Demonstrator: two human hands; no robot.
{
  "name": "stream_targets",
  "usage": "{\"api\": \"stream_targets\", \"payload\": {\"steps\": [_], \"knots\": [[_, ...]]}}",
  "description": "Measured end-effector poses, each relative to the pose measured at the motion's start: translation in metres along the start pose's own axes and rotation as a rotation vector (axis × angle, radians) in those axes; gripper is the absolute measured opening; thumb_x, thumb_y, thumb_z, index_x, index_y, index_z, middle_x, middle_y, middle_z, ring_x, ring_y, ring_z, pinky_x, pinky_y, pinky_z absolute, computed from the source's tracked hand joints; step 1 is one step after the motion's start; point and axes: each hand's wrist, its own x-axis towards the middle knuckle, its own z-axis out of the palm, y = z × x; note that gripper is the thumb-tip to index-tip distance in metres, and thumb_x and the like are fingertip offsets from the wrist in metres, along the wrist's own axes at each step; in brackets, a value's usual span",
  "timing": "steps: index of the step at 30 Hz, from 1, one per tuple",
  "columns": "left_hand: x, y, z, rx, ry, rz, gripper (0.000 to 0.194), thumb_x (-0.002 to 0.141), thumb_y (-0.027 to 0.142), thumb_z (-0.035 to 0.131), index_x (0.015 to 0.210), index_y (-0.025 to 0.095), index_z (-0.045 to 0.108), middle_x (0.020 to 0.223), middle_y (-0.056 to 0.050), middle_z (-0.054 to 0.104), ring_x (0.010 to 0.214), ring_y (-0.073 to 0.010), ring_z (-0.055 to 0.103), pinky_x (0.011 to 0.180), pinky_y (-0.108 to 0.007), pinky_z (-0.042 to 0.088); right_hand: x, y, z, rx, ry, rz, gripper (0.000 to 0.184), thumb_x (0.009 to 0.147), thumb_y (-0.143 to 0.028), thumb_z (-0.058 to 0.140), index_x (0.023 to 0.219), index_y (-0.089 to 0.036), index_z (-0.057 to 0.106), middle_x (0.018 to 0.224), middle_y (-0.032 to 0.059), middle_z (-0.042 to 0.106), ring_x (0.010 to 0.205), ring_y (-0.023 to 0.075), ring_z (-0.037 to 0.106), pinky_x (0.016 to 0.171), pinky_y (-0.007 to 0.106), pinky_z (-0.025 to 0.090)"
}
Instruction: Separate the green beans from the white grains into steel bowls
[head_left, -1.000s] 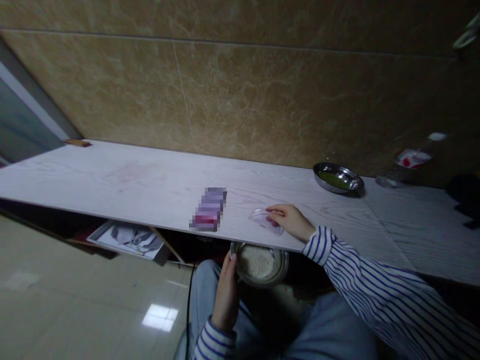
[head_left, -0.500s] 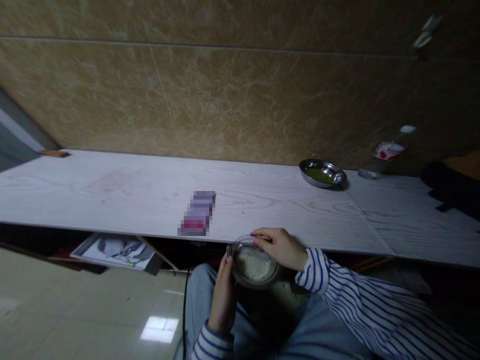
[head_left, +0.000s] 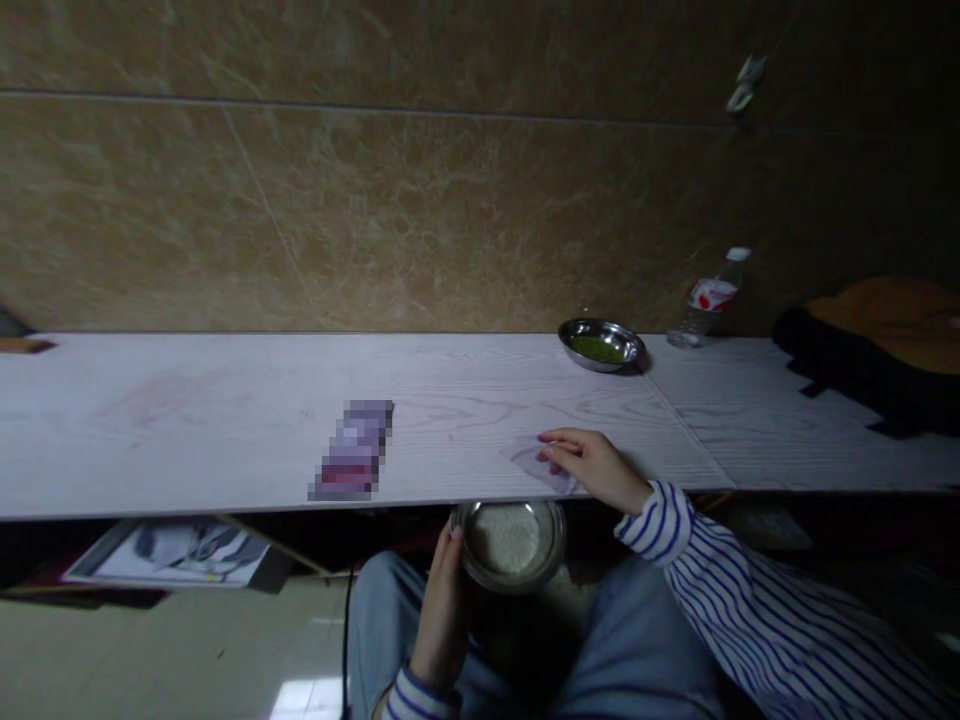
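My left hand [head_left: 442,590] is closed on the left side of a round container [head_left: 555,560], which I hold above my lap just below the table's front edge. White grains [head_left: 506,538] that look like rice lie inside it, and its top is uncovered. Over the table near the front edge, my right hand [head_left: 592,462] pinches a thin clear lid [head_left: 529,458] by its rim. Whether the lid touches the tabletop I cannot tell.
A metal bowl [head_left: 577,355] with small green contents stands by the wall, left of a plastic bottle [head_left: 701,310]. A blurred-out flat item [head_left: 352,450] lies left of my hands. A black and orange bag [head_left: 885,340] sits far right; an open drawer [head_left: 172,553] is below the tabletop [head_left: 450,400].
My right hand has lifted the clear lid off the container and carried it forward over the table. My left hand still holds the container. The view has turned somewhat to the right.
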Motion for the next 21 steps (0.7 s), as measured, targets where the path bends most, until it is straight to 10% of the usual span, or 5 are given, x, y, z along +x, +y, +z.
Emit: {"api": "stream_targets", "payload": {"steps": [9,21], "knots": [[-0.003,0.002,0.013,-0.094,0.007,-0.136,0.041,0.094,0.036,0.053,0.133,0.023,0.058,0.151,-0.006,0.050,0.142,-0.0214,0.038,0.115,-0.035,0.031,0.092,0.024,-0.079,-0.096,0.323,0.067,0.020,0.075,-0.016,0.067,0.094,-0.010,0.072,0.083,0.0125,0.076,0.073,0.0190,0.069,0.066,0.030,0.055],[0.002,0.002,-0.002,-0.007,0.020,-0.001,0.043,0.090,0.045,0.058,0.127,0.025,0.066,0.148,-0.007,0.054,0.141,-0.0261,0.040,0.116,-0.041,0.030,0.086,0.008,-0.005,-0.033,0.038,0.076,0.022,0.078,-0.013,0.063,0.098,-0.012,0.073,0.077,0.0068,0.076,0.060,0.0130,0.066,0.056,0.022,0.052]]}}
